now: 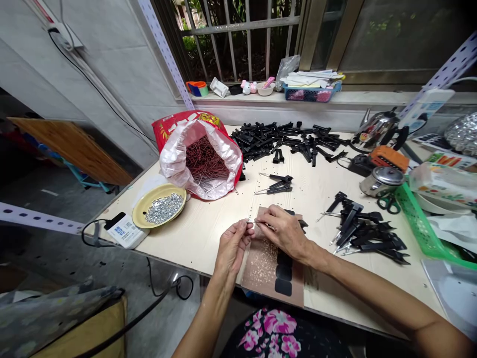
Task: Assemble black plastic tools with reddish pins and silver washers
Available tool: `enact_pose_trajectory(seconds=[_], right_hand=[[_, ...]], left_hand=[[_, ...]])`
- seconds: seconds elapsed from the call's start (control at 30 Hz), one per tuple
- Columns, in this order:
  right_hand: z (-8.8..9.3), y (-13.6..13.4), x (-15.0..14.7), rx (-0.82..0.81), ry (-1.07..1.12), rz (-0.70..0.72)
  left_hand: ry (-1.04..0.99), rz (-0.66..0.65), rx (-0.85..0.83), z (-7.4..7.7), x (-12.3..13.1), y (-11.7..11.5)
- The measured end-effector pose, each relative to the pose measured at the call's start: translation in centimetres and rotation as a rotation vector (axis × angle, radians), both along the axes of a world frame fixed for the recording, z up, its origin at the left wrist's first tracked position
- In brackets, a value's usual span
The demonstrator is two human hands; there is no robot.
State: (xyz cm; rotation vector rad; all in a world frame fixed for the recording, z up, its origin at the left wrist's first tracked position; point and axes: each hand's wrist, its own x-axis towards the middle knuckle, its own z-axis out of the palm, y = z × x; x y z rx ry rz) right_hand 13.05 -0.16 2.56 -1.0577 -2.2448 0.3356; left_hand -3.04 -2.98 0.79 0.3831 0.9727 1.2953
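Observation:
My left hand (234,243) is closed, thumb and fingers pinching a small silvery metal tip. My right hand (285,229) is closed around a thin metal shaft (253,222), whose end meets the left fingertips. Black forked plastic (303,224) shows past the right hand; the palm hides whether it belongs to that shaft. Under both hands lies a brown board (257,271) with pale specks and black pads (283,272). Ahead of the hands are a few black-handled pieces with metal shafts (279,185). More of these form a pile (363,231) to the right.
At left stand a yellow dish (139,219) of small silvery parts and a red bag (158,130) of dark reddish rods. Loose black plastic parts (261,139) spread along the back. A green basket (417,231), scissors (388,203), a metal pot (380,184) and a kettle (380,127) sit right.

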Motion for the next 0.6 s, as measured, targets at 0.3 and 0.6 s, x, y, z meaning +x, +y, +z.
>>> enact_pose_trajectory(seconds=[0.3,0.6], right_hand=[[0.71,-0.55,0.48,0.111,-0.193,-0.094],[-0.1,-0.92,0.44,0.223,-0.216,-0.135]], left_hand=[[0.161,0.009,0.035,0.25,0.45,0.36],[0.374,0.048,0.127,-0.26,0.87,0.18]])
